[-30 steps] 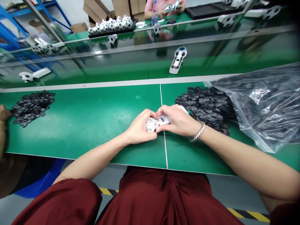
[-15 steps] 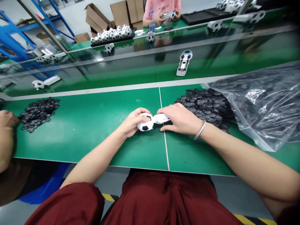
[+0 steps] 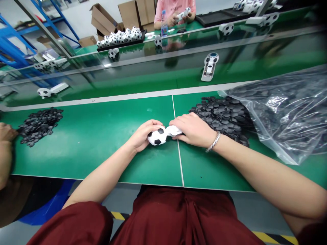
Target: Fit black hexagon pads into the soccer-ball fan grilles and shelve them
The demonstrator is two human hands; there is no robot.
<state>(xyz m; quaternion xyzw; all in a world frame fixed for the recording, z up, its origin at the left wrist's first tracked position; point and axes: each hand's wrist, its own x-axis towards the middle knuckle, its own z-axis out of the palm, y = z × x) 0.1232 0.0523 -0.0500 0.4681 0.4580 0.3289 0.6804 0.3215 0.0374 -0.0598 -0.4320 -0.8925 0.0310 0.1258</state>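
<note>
Between my hands, just above the green table, is a white device with a soccer-ball head and a white handle. My left hand is closed round the left side of the ball. The handle is gripped by my right hand, whose fingers hide most of it. Close behind my right hand lies a heap of small black pieces.
A clear plastic bag of black pieces lies at the right. Another black heap is at the left beside a co-worker's hand. Beyond the table's raised edge, a conveyor carries soccer-ball devices. Across it, a person holds one.
The ball has turned in my grip, and my left thumb has shifted off its front. My right fingers have closed more round the handle. Devices on the conveyor have slid sideways.
</note>
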